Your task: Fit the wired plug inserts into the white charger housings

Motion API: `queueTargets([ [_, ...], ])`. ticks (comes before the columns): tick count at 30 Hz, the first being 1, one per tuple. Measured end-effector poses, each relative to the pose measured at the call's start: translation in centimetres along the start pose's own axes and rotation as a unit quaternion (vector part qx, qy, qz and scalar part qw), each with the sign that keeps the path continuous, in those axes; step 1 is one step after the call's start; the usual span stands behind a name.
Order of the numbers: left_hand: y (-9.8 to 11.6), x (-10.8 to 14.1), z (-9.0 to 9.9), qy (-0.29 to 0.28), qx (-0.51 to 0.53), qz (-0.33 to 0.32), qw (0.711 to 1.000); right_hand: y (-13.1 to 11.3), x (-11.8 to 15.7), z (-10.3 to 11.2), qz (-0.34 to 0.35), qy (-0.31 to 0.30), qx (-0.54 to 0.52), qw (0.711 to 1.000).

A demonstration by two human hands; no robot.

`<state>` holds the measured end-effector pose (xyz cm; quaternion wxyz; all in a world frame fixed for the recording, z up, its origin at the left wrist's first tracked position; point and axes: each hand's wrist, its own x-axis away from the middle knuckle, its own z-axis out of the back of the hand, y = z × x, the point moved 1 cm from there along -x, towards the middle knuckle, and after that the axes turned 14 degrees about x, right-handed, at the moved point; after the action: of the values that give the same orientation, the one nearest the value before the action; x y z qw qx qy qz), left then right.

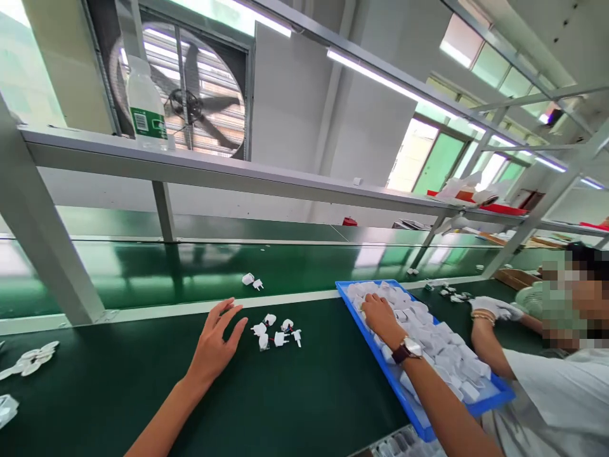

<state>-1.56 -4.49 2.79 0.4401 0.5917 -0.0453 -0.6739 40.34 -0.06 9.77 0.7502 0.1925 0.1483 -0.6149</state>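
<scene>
My left hand [219,339] hovers over the dark green work surface with its fingers apart and nothing in it. Just right of it lies a loose group of small white plug-like parts [280,339]. My right hand [379,314], with a watch on the wrist, reaches into a blue tray [387,374] filled with white plastic pieces [440,346]. Its fingers point down among the pieces at the tray's far left part, and their tips are hidden. Whether it grips a piece cannot be made out.
Two white parts [252,280] rest on the green belt [304,260] behind. White pieces [33,360] lie at the far left. A person in a white sleeve [552,381] works at the right. A metal shelf [285,184] with a bottle [146,111] crosses above.
</scene>
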Motion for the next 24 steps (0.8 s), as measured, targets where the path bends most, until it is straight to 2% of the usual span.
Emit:
queueTargets([
  [2, 1.4, -0.5, 0.3, -0.010, 0.015, 0.032, 0.999, -2.2, -0.7, 0.6, 0.051, -0.024, -0.041, 0.998],
  [3, 2.1, -0.6, 0.1, -0.033, 0.026, 0.043, 0.998, -3.9, -1.0, 0.8, 0.083, -0.037, -0.067, 0.994],
  [6, 3.7, -1.1, -1.6, -0.141, 0.061, 0.071, 0.986, -10.6, -1.4, 0.8, 0.182, -0.067, -0.148, 0.970],
  [8, 3.8, -1.4, -2.6, -0.206, 0.073, 0.094, 0.971, -15.0, -1.7, 0.5, 0.229, -0.082, -0.191, 0.951],
  [10, 2.9, -1.6, -2.6, -0.230, 0.069, 0.117, 0.964, -18.1, -2.0, -0.3, 0.248, -0.093, -0.220, 0.939],
  [12, 1.2, -1.7, -1.8, -0.214, 0.046, 0.142, 0.965, -19.4, -2.6, -1.5, 0.246, -0.102, -0.237, 0.934],
  [15, -1.6, -1.0, 0.1, -0.168, -0.004, 0.189, 0.968, -19.8, -3.6, -3.9, 0.253, -0.126, -0.246, 0.927],
  [18, -3.4, 0.1, 1.1, -0.153, -0.037, 0.220, 0.963, -20.3, -4.6, -6.2, 0.278, -0.162, -0.256, 0.911],
  [21, -3.6, 0.9, 1.1, -0.155, -0.048, 0.222, 0.961, -21.3, -5.5, -7.5, 0.278, -0.179, -0.285, 0.900],
  [24, -2.3, 1.3, 0.8, -0.136, -0.047, 0.155, 0.977, -22.0, -6.2, -7.7, 0.245, -0.171, -0.343, 0.891],
])
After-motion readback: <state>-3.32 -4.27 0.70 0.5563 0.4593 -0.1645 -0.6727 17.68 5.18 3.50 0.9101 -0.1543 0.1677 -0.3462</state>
